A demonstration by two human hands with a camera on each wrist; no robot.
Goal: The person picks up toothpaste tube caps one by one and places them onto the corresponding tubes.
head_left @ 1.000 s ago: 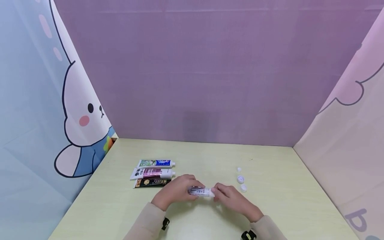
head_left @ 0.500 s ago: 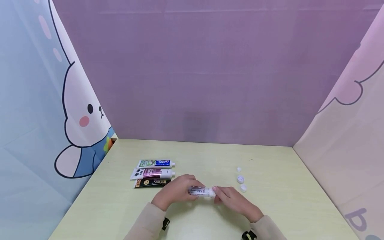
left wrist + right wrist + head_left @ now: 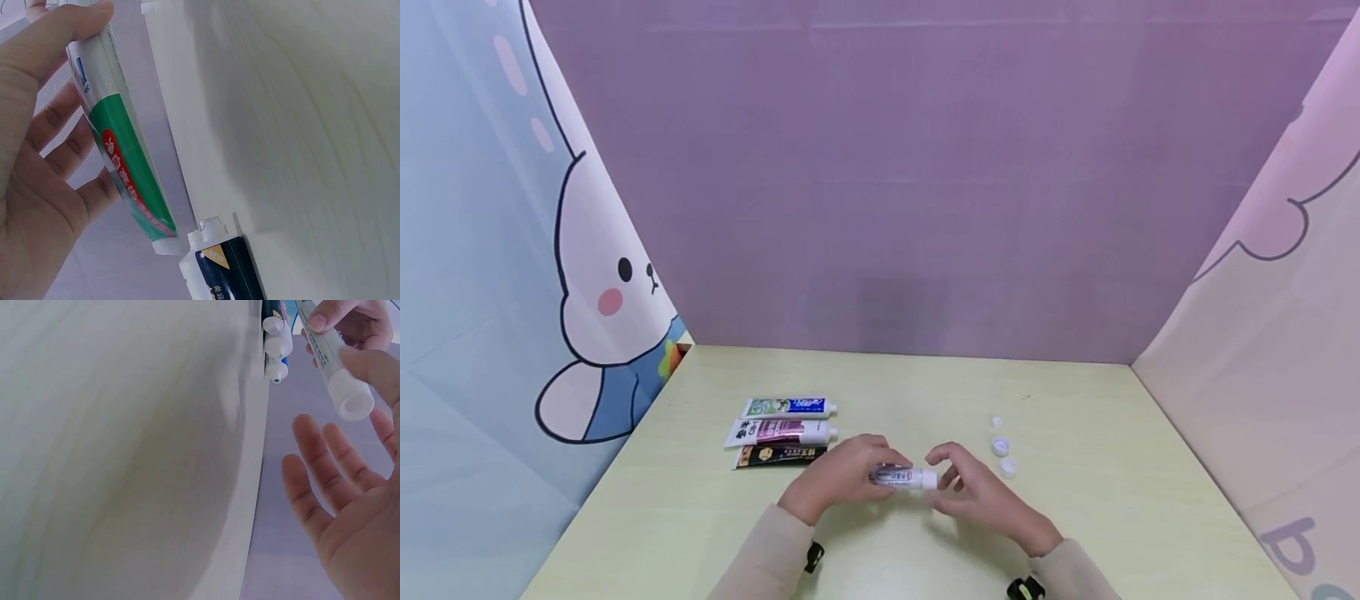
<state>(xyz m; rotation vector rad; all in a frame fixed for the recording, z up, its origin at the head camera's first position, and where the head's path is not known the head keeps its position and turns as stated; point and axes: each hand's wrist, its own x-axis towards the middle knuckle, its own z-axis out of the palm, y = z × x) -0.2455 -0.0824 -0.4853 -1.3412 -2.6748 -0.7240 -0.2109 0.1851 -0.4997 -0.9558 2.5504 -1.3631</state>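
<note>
My left hand [image 3: 848, 473] grips a toothpaste tube [image 3: 895, 477] by its body, holding it level over the table with the white cap [image 3: 929, 479] pointing right. In the left wrist view the tube [image 3: 125, 144] shows a green section with a red label, and the thumb presses near its upper part. My right hand [image 3: 981, 497] is just right of the cap, thumb and fingers spread apart around its end and holding nothing. Seen from the right wrist, the cap [image 3: 351, 399] sits on the tube, with the thumb [image 3: 369, 369] overlapping its edge.
Left on the table [image 3: 1075, 517] lie three uncapped toothpaste tubes side by side: blue-green [image 3: 786, 407], white-purple [image 3: 778, 433] and black [image 3: 781, 457]. Three loose white caps, far [image 3: 996, 422], middle [image 3: 1001, 447] and near [image 3: 1007, 469], form a row at right. A purple panel [image 3: 887, 183] stands behind.
The right hand's fingers, earlier pinching the cap, have come off it and spread apart. The left hand and its tube have stayed in place.
</note>
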